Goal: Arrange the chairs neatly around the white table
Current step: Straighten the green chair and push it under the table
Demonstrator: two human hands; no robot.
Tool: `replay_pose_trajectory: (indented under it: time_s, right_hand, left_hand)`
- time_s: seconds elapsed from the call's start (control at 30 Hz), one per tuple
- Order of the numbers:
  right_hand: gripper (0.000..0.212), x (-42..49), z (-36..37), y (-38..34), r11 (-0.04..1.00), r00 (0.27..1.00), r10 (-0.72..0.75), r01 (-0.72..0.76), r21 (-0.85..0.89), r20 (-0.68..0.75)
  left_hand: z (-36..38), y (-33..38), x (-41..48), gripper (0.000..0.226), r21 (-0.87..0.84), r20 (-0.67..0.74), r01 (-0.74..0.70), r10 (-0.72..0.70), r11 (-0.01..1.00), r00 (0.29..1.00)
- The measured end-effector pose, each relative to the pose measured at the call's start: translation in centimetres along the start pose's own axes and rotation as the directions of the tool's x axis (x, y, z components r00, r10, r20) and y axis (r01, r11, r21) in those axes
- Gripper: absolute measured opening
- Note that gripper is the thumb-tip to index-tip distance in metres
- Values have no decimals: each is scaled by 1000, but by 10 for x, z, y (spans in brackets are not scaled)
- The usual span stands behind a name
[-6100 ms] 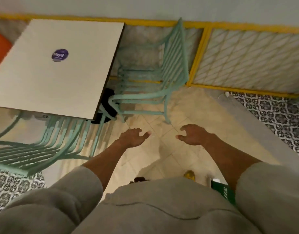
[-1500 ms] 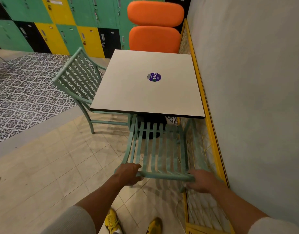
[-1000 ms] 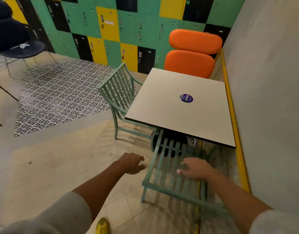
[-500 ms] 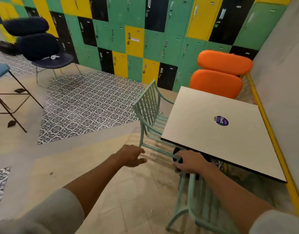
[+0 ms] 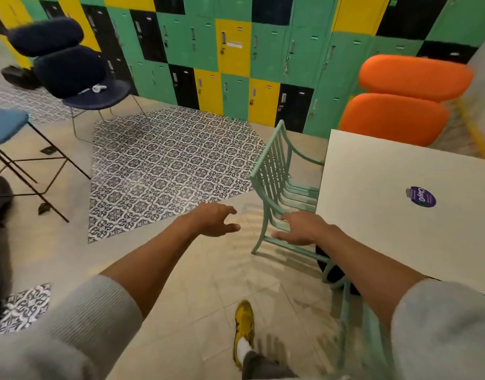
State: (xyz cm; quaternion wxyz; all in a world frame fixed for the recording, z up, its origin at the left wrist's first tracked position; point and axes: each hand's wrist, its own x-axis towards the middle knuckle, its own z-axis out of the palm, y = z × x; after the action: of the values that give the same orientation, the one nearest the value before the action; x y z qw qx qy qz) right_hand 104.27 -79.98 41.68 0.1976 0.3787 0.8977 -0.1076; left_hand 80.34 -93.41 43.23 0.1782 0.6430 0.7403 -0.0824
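Slatted mint-green chair (image 5: 279, 185) sits tucked against the white worktop (image 5: 378, 229), both left hand (image 5: 214, 219) and right hand (image 5: 300, 229) spread open, holding nothing.

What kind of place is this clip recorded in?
Probably a shared lounge or break area in an office or campus: a wall of coloured lockers, a white table with a green slatted chair, and an orange padded seat.

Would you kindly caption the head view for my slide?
Both open hands, left hand and right hand, reach toward a mint-green chair beside the white table.
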Motion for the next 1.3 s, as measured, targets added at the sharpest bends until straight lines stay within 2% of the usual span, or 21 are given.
replay_pose_trajectory:
  time_s: [0.13,0.3,0.4,0.5,0.63,0.8,1.0,1.07,1.17,1.3]
  right_hand:
    - [76,81,-13,-7,996,999,6,-3,84,-35]
    - [77,165,-34,-1,975,997,71,-73,211,17]
    - [70,209,-54,6,969,996,80,-89,230,49]
    - [72,245,-67,7,954,990,112,-132,269,89]
    - [71,291,-77,9,913,979,177,-202,356,102]
    - [80,349,-75,1,813,936,328,-347,468,124]
    - [69,404,-85,-25,585,828,513,-531,612,227]
    - [65,419,-87,-33,530,790,555,-577,621,260]
    - [73,433,-92,-39,426,741,584,-627,652,331]
    - [81,453,-87,-34,320,678,639,-663,676,363]
  left_hand:
    - [-20,-54,51,69,-2,44,-15,15,1000,999]
    - [-72,-114,120,64,142,40,-43,38,989,998]
    - [-102,-140,169,62,106,7,-50,50,993,999]
    - [-118,-152,216,61,122,17,-139,138,983,990]
    - [-130,-172,283,61,45,130,-200,192,979,973]
    - [-150,-202,377,62,57,264,-349,323,936,909]
    - [-202,-235,482,61,114,291,-559,510,822,810]
    - [-218,-238,518,61,167,313,-611,546,774,777]
    - [-231,-227,559,62,204,342,-686,606,698,718]
    - [-233,-193,604,64,227,426,-809,691,543,584]
